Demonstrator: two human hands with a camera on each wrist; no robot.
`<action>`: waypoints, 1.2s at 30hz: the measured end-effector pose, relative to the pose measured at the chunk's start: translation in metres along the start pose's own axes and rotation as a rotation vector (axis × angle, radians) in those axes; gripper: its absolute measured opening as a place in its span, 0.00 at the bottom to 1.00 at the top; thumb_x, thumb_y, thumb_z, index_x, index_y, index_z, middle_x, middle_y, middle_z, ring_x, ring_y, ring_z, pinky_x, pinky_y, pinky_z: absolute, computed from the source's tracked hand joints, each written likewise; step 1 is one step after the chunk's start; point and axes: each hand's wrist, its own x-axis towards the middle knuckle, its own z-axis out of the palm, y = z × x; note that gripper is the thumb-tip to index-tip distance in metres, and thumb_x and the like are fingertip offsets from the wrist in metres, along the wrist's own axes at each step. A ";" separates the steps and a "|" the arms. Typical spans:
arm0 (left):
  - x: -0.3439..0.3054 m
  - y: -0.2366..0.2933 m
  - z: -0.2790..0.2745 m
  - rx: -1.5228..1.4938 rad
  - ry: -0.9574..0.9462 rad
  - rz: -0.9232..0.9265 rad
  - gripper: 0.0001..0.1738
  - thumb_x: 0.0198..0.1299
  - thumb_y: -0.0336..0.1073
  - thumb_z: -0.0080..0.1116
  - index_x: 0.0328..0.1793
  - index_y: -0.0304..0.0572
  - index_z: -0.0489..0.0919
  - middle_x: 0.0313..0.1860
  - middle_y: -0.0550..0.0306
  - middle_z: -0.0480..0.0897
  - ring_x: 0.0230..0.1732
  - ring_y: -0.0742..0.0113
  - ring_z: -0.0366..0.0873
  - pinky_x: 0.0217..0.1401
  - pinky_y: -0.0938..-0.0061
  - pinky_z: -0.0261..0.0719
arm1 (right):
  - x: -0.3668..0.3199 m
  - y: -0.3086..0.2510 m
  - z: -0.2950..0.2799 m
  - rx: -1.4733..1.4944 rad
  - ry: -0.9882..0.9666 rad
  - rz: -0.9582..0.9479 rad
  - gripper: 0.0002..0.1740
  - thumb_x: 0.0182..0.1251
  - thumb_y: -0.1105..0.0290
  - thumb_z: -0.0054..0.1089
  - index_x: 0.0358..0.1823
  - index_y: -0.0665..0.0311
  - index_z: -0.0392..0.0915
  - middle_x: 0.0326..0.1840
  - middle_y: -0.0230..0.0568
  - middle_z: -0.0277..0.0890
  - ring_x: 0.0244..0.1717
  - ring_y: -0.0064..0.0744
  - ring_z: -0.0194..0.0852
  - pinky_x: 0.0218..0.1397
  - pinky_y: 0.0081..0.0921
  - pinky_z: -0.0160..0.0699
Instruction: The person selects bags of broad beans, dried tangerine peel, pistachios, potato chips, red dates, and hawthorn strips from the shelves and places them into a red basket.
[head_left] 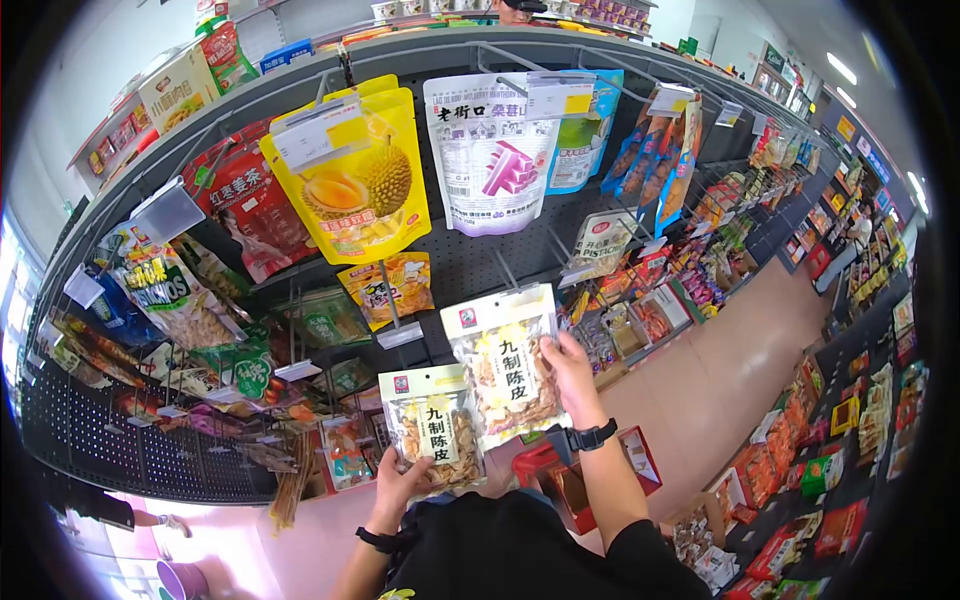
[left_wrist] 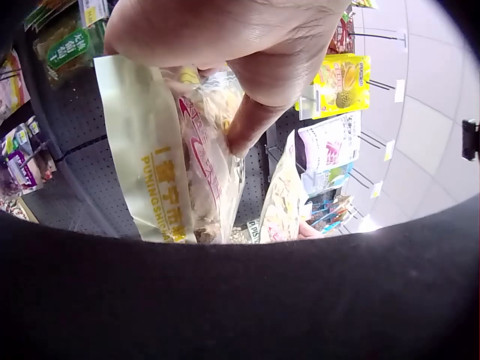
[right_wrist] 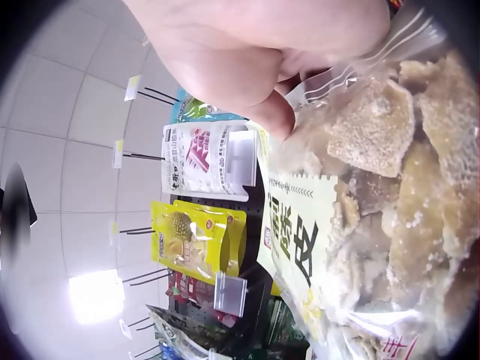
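Note:
My left hand (head_left: 402, 487) grips a clear-windowed bag of dried peel (head_left: 440, 440) by its lower left side, thumb over the front. A second, matching bag of dried peel (head_left: 510, 375), held slightly higher, is pinched at its right edge by my right hand (head_left: 572, 372). Both bags are upright with labels facing me, and they overlap along their inner edges. In the left wrist view, the thumb (left_wrist: 255, 124) presses into the side of the left bag (left_wrist: 142, 142). The right wrist view shows sugared pieces behind the plastic of the right bag (right_wrist: 375, 210).
A dark pegboard rack stands ahead, hung with a yellow durian pouch (head_left: 350, 180), a white-purple pouch (head_left: 490, 160) and pistachio bags (head_left: 185, 295). Metal hooks with price tags (head_left: 400, 335) jut toward me. A red box (head_left: 585, 490) sits low at right, beside an aisle (head_left: 740, 350).

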 end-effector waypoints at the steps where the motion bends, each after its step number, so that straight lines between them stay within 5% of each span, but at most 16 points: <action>1: 0.003 -0.003 0.000 0.002 -0.005 0.001 0.21 0.63 0.27 0.68 0.60 0.36 0.74 0.46 0.55 0.84 0.36 0.68 0.85 0.37 0.69 0.92 | -0.001 0.016 -0.010 0.006 -0.048 0.028 0.13 0.77 0.68 0.59 0.57 0.65 0.78 0.47 0.30 0.82 0.44 0.18 0.79 0.49 0.21 0.78; 4: 0.008 -0.014 -0.001 -0.011 0.019 0.031 0.19 0.64 0.28 0.68 0.59 0.36 0.76 0.45 0.55 0.84 0.34 0.72 0.84 0.31 0.76 0.86 | -0.033 0.030 0.012 0.060 -0.055 0.165 0.14 0.77 0.67 0.59 0.58 0.65 0.78 0.49 0.32 0.83 0.48 0.20 0.79 0.52 0.22 0.78; 8: 0.019 -0.021 0.010 -0.039 0.042 -0.008 0.22 0.71 0.38 0.62 0.64 0.33 0.73 0.54 0.54 0.82 0.47 0.70 0.81 0.47 0.76 0.80 | -0.064 0.077 0.032 0.197 -0.071 0.337 0.15 0.79 0.66 0.57 0.59 0.66 0.78 0.53 0.34 0.83 0.53 0.24 0.80 0.58 0.25 0.78; 9: 0.022 -0.025 0.015 -0.176 0.063 0.016 0.26 0.74 0.42 0.58 0.69 0.33 0.71 0.59 0.54 0.81 0.56 0.67 0.80 0.56 0.74 0.79 | -0.069 0.088 0.036 0.188 -0.027 0.312 0.15 0.79 0.66 0.57 0.59 0.66 0.78 0.53 0.34 0.83 0.53 0.23 0.80 0.57 0.25 0.78; 12: 0.014 -0.013 0.032 0.040 0.077 0.182 0.26 0.73 0.48 0.57 0.64 0.32 0.74 0.56 0.52 0.82 0.56 0.69 0.78 0.61 0.73 0.75 | -0.079 0.104 0.043 0.185 0.057 0.244 0.14 0.80 0.66 0.56 0.57 0.67 0.79 0.51 0.32 0.82 0.51 0.20 0.77 0.56 0.23 0.76; 13: 0.017 -0.015 0.033 0.125 0.080 0.168 0.31 0.66 0.48 0.67 0.65 0.32 0.74 0.56 0.51 0.83 0.55 0.67 0.79 0.60 0.71 0.77 | -0.084 0.101 0.045 0.139 0.118 0.199 0.14 0.80 0.66 0.56 0.56 0.68 0.79 0.50 0.33 0.82 0.50 0.20 0.77 0.55 0.22 0.75; 18: 0.024 -0.028 0.045 0.345 -0.103 0.115 0.39 0.50 0.44 0.81 0.63 0.31 0.74 0.55 0.47 0.85 0.55 0.61 0.83 0.60 0.66 0.80 | -0.098 0.109 0.019 -0.114 0.189 0.068 0.15 0.78 0.64 0.58 0.54 0.69 0.80 0.43 0.36 0.83 0.46 0.20 0.76 0.52 0.22 0.74; 19: 0.022 -0.022 0.048 0.492 -0.120 0.155 0.39 0.50 0.45 0.81 0.63 0.31 0.75 0.54 0.45 0.86 0.54 0.58 0.84 0.59 0.65 0.80 | -0.102 0.104 0.002 -0.309 0.171 0.177 0.17 0.76 0.62 0.60 0.54 0.69 0.81 0.41 0.40 0.83 0.46 0.23 0.77 0.52 0.24 0.74; 22: 0.019 -0.016 0.054 0.804 -0.150 0.227 0.41 0.47 0.49 0.82 0.61 0.32 0.75 0.49 0.40 0.87 0.52 0.49 0.87 0.57 0.61 0.82 | -0.112 0.116 -0.050 -0.595 0.201 -0.165 0.33 0.62 0.59 0.74 0.64 0.68 0.75 0.55 0.49 0.80 0.57 0.42 0.79 0.63 0.35 0.75; 24: 0.020 -0.006 0.059 1.012 -0.304 0.290 0.43 0.45 0.51 0.82 0.62 0.34 0.75 0.48 0.39 0.87 0.51 0.44 0.87 0.56 0.58 0.83 | -0.133 0.049 -0.055 -0.840 0.157 -0.255 0.44 0.56 0.60 0.77 0.72 0.66 0.67 0.68 0.55 0.71 0.71 0.53 0.67 0.75 0.41 0.64; 26: 0.028 -0.012 0.058 1.070 -0.418 0.261 0.42 0.43 0.49 0.84 0.61 0.36 0.77 0.47 0.38 0.87 0.50 0.43 0.87 0.55 0.58 0.83 | -0.148 0.024 -0.071 -0.875 0.046 -0.327 0.45 0.55 0.59 0.77 0.73 0.66 0.66 0.71 0.55 0.68 0.74 0.54 0.64 0.77 0.42 0.62; 28: 0.036 -0.014 0.067 1.061 -0.731 0.459 0.39 0.41 0.45 0.84 0.59 0.37 0.79 0.47 0.41 0.87 0.49 0.45 0.87 0.54 0.61 0.84 | -0.161 0.009 -0.086 -0.906 0.011 -0.331 0.45 0.54 0.58 0.79 0.72 0.64 0.68 0.69 0.53 0.72 0.71 0.53 0.69 0.73 0.41 0.68; 29: 0.032 -0.007 0.083 1.041 -0.801 0.512 0.36 0.40 0.42 0.85 0.57 0.39 0.81 0.47 0.46 0.88 0.49 0.48 0.87 0.53 0.63 0.84 | -0.169 0.006 -0.094 -0.861 -0.142 -0.124 0.44 0.54 0.58 0.79 0.71 0.62 0.69 0.64 0.53 0.75 0.66 0.54 0.74 0.69 0.42 0.72; 30: 0.032 -0.009 0.093 1.048 -0.836 0.501 0.36 0.40 0.42 0.85 0.57 0.39 0.81 0.47 0.46 0.88 0.49 0.48 0.87 0.53 0.63 0.84 | -0.176 0.006 -0.103 -0.801 -0.295 0.076 0.43 0.54 0.58 0.79 0.70 0.61 0.70 0.59 0.53 0.79 0.61 0.55 0.78 0.64 0.42 0.76; 31: 0.033 -0.011 0.102 1.066 -0.920 0.456 0.37 0.40 0.43 0.85 0.57 0.39 0.81 0.47 0.47 0.88 0.49 0.49 0.87 0.53 0.63 0.84 | -0.182 0.013 -0.114 -0.823 -0.279 -0.009 0.40 0.54 0.58 0.79 0.69 0.59 0.72 0.50 0.52 0.83 0.51 0.55 0.83 0.55 0.42 0.80; 36: 0.044 -0.039 0.155 1.056 -1.122 0.353 0.36 0.40 0.45 0.86 0.56 0.40 0.82 0.48 0.48 0.88 0.47 0.50 0.88 0.53 0.64 0.84 | -0.213 0.018 -0.168 -0.723 -0.238 0.123 0.39 0.55 0.58 0.79 0.68 0.59 0.73 0.52 0.51 0.84 0.51 0.52 0.85 0.54 0.40 0.81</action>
